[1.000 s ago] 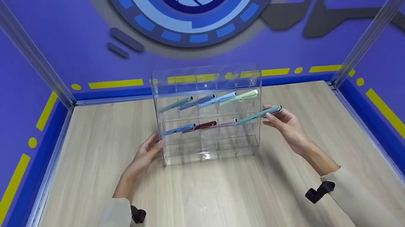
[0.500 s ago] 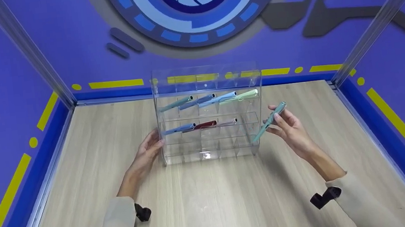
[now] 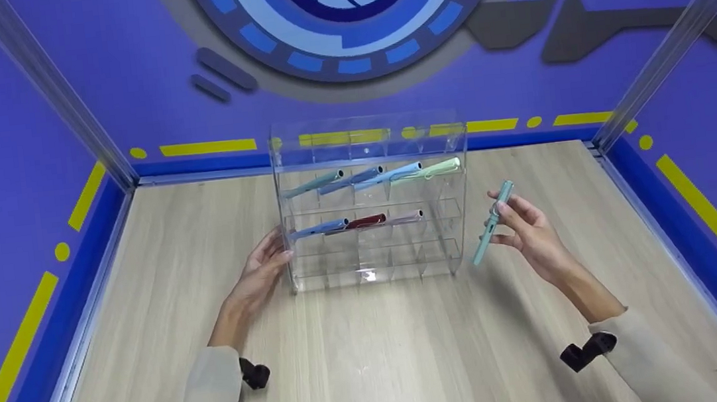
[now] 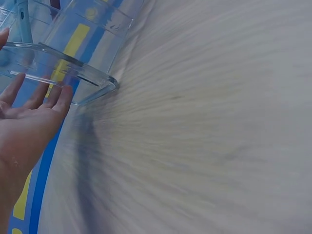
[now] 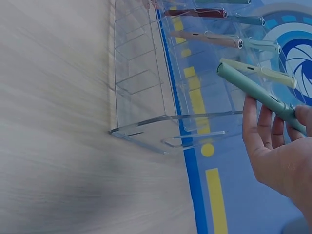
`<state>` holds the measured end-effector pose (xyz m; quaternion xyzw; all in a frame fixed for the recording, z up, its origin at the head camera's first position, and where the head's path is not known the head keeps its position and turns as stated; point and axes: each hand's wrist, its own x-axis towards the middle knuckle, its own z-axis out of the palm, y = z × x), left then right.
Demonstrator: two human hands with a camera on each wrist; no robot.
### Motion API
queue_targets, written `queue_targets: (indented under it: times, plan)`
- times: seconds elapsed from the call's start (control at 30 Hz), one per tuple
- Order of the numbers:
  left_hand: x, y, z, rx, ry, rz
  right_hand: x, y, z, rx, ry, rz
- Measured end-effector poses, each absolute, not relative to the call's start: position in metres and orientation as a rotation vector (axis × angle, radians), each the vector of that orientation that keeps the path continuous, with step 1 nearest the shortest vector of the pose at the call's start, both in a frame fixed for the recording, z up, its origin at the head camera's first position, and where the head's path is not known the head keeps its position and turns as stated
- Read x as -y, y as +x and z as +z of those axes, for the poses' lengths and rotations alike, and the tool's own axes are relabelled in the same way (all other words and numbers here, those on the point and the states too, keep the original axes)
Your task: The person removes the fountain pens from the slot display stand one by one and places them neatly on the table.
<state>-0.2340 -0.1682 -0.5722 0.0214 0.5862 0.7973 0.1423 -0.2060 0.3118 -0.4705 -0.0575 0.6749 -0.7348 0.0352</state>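
A clear acrylic pen rack (image 3: 376,274) stands upright on the table, with several capped pens lying tilted in two of its tiers. My left hand (image 3: 259,279) holds the rack's left side wall, thumb at the front edge and fingers along the panel. To the right of the rack, my right hand (image 3: 536,242) pinches a teal pen (image 3: 493,223) between thumb and fingers, slanted with its cap end up and away. In the right wrist view that pen (image 5: 248,84) overlaps the rack's side, its blunt end pointing toward the shelved pens.
Upper tier: teal, blue, light blue and pale green (image 3: 438,168) pens. Middle tier: a blue pen (image 3: 321,228), a dark red pen (image 3: 367,221) and a pale pink pen (image 3: 408,216). Purple-blue panels with metal posts (image 3: 668,42) enclose the wooden table (image 3: 363,373).
My right hand has drawn the teal pen out of the middle tier's right end and swung it steeper, away to the right. The left hand stays on the rack.
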Motion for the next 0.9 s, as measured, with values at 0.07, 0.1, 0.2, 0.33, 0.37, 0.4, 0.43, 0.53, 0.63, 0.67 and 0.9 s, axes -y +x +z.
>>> queue_targets:
  times: [0.07, 0.1, 0.2, 0.33, 0.37, 0.4, 0.43, 0.53, 0.63, 0.67, 0.9]
  plan:
    - [0.170, -0.234, -0.572, -1.692, 0.070, 2.310, -0.315, -0.207, -0.471, -2.075, -0.169, -2.249]
    - [0.170, -0.234, -0.572, -1.694, 0.079, 2.314, -0.317, -0.207, -0.472, -2.081, -0.159, -2.242]
    - [0.172, -0.234, -0.573, -1.695, 0.102, 2.320, -0.323, -0.208, -0.474, -2.102, -0.138, -2.222]
    - [0.172, -0.234, -0.574, -1.670, 0.128, 2.333, -0.331, -0.208, -0.479, -2.147, -0.139, -2.204]
    - [0.172, -0.234, -0.574, -1.660, 0.131, 2.340, -0.333, -0.208, -0.480, -2.157, -0.140, -2.200]
    - [0.172, -0.234, -0.574, -1.656, 0.131, 2.343, -0.335, -0.208, -0.482, -2.167, -0.144, -2.196]
    - [0.171, -0.234, -0.574, -1.655, 0.131, 2.345, -0.336, -0.208, -0.484, -2.171, -0.139, -2.195]
    - [0.170, -0.235, -0.575, -1.656, 0.122, 2.340, -0.339, -0.207, -0.488, -2.179, -0.102, -2.190]
    - [0.170, -0.235, -0.575, -1.666, 0.100, 2.326, -0.341, -0.205, -0.492, -2.186, -0.050, -2.173]
    - [0.170, -0.235, -0.575, -1.670, 0.088, 2.322, -0.342, -0.204, -0.493, -2.195, -0.031, -2.162]
    - [0.167, -0.234, -0.574, -1.664, 0.045, 2.322, -0.344, -0.201, -0.504, -2.255, 0.078, -2.091]
